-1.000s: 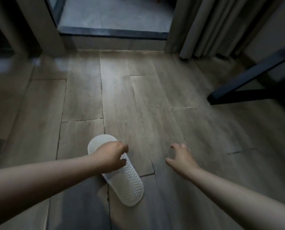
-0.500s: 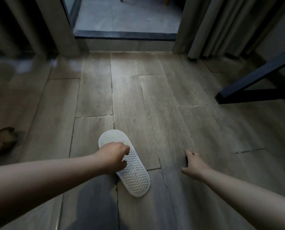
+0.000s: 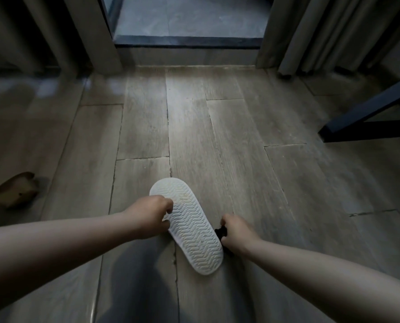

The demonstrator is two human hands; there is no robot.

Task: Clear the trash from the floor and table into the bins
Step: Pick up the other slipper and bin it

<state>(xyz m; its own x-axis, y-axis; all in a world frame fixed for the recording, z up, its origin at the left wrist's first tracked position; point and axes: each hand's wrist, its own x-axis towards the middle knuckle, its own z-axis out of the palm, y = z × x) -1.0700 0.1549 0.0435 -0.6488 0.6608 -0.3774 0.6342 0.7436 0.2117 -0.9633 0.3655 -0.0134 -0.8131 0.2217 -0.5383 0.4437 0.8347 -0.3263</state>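
Here left hand (image 3: 147, 217) grips slipper (image 3: 189, 227), right hand (image 3: 237, 234) dark scrap (image 3: 221, 232).

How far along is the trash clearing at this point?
Done: nothing I can confirm; no bin is in view. In hand: the left hand grips a white slipper, sole up, and the right hand pinches a small dark scrap beside it. Left: a tan piece lies on the floor at far left, and whatever is held has yet to reach a bin.
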